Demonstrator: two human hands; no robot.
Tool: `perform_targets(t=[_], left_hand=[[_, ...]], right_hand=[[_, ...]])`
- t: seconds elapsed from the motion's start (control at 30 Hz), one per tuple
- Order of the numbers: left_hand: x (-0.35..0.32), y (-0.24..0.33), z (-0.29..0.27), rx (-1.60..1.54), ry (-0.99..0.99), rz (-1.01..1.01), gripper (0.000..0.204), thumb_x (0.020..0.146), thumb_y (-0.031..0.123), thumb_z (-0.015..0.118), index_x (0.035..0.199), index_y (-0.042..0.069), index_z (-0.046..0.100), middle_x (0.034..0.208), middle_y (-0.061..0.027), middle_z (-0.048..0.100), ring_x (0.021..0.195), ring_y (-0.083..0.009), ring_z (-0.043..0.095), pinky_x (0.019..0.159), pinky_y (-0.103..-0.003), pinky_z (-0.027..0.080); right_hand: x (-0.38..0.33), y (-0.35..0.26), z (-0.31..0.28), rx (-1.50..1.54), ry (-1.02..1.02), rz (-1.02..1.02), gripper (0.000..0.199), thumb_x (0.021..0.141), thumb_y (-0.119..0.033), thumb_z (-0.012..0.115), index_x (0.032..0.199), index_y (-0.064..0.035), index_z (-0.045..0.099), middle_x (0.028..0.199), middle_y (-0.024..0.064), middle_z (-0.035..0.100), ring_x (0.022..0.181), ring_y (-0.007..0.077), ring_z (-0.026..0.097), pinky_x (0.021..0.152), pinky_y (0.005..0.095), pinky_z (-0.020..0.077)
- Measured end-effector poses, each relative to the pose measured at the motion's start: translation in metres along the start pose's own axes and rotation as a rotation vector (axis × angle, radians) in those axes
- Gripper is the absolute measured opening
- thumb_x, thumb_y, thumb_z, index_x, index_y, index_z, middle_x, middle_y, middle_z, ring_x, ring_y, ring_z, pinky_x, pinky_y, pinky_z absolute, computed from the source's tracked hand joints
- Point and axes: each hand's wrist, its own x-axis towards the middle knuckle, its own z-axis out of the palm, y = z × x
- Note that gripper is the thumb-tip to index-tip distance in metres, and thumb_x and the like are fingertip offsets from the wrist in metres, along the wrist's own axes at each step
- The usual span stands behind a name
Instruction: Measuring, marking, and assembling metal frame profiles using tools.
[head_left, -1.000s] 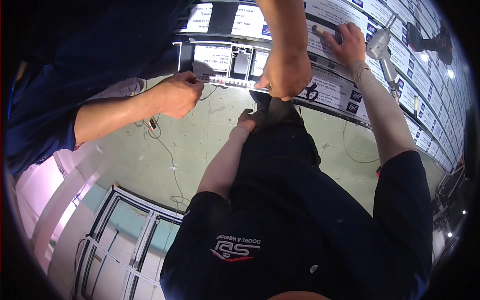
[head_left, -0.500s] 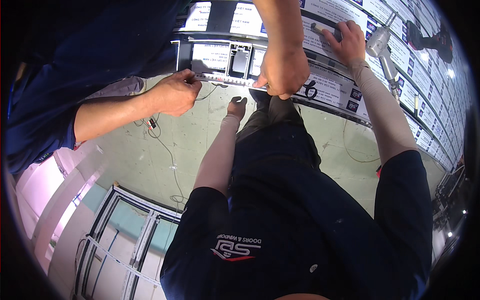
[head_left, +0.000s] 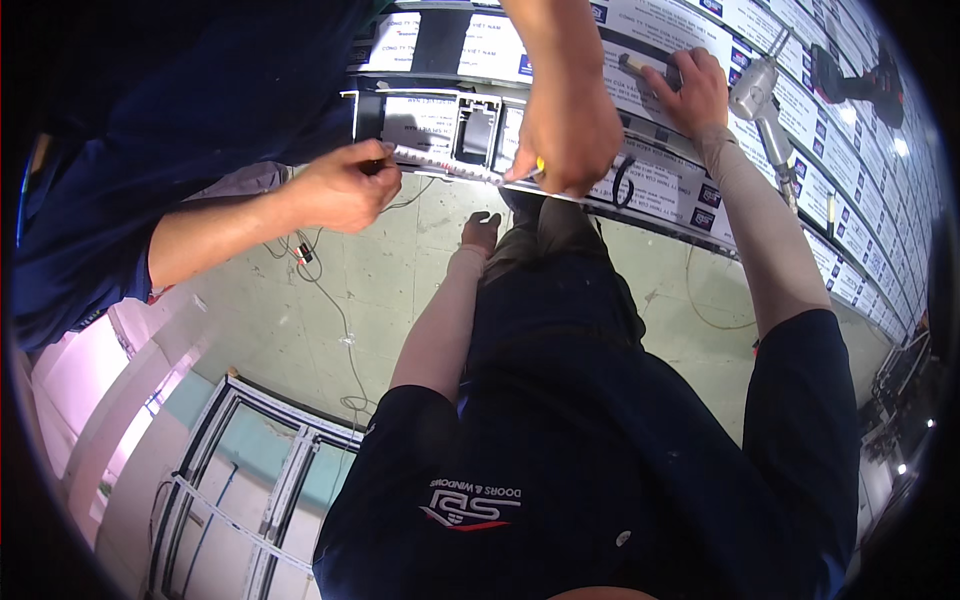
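My right hand (head_left: 697,95) rests on the film-wrapped profiles (head_left: 650,110), thumb and fingers apart, beside a small dark block with a pale end (head_left: 634,64). My left hand (head_left: 482,232) hangs by my thigh below the bench edge, fingers loosely curled and apart, with nothing visible in it. Across from me, a co-worker's left hand (head_left: 362,185) pinches a white measuring tape (head_left: 430,162) along the edge of a frame. The co-worker's other hand (head_left: 570,145) is at the tape's right part, holding a slim thing with a yellow part (head_left: 541,165), mostly hidden.
Right of my right hand lies a grey power tool with a long bit (head_left: 757,90); beyond it is a dark cordless drill (head_left: 865,85). A black loop (head_left: 624,181) sits on the wrapped profiles. Cables (head_left: 345,335) trail over the floor, and a framed panel (head_left: 250,470) stands lower left.
The co-worker's right hand has turned slightly, and a yellow thing now shows in it. My left hand has shifted a little right and down. The black loop looks wider.
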Motion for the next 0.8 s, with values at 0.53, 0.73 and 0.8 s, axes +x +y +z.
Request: perform_targets(t=[0.53,0.73,0.8], left_hand=[[-0.082,0.169,-0.152,-0.898,0.743,0.426,0.066,0.095,0.049,0.055,0.140,0.005,0.033,0.134,-0.0100,0.047,0.124,-0.0233,0.046,0.103,-0.041,0.035],[-0.068,0.187,-0.156,-1.149,0.404,0.285,0.038,0.096,0.016,0.060,0.127,0.001,0.047,0.116,-0.0075,0.059,0.097,-0.0133,0.057,0.083,-0.028,0.047],[-0.080,0.184,-0.165,-1.053,0.476,0.353,0.036,0.095,0.014,0.060,0.125,-0.002,0.049,0.119,-0.0082,0.058,0.099,-0.0147,0.057,0.085,-0.030,0.047]], right_hand=[[-0.007,0.001,-0.006,0.066,0.065,0.023,0.048,0.082,-0.050,0.066,0.095,-0.0044,0.063,0.099,0.0129,0.054,0.096,0.0312,0.052,0.086,0.0416,0.0429],[0.006,-0.005,-0.003,0.102,0.041,0.022,0.048,0.082,-0.050,0.067,0.095,-0.0042,0.062,0.099,0.0139,0.054,0.098,0.0323,0.051,0.087,0.0426,0.0423],[0.007,-0.011,-0.005,0.086,0.104,-0.003,0.048,0.081,-0.049,0.068,0.097,-0.0038,0.062,0.099,0.0152,0.053,0.099,0.0343,0.051,0.088,0.0442,0.0418]])
